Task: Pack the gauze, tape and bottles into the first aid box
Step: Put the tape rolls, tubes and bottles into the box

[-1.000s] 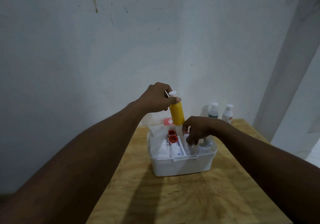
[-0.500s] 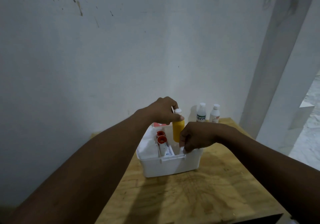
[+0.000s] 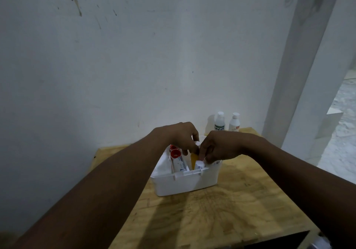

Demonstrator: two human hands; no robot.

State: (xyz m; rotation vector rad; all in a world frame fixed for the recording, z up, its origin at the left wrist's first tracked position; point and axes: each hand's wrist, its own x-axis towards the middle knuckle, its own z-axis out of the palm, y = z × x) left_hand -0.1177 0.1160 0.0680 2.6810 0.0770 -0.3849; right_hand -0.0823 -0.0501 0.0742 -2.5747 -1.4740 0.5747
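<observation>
Yellow bottle sits low in the box, left hand seemingly pinching its white cap.

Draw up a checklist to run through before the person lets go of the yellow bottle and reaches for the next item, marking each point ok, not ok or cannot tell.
1. Yellow bottle is down inside the first aid box: ok, only a strip shows between the hands.
2. Yellow bottle rests on the box floor: cannot tell, hidden.
3. Left hand grip on its white cap: ok, fingers closed on it.
4. Right hand is free: not ok, it pinches a small white item at the box's front rim.
5. Two white bottles by the wall are packed: not ok, both stand on the wooden table.
6. Red-capped tubes lie in the box: ok.
</observation>
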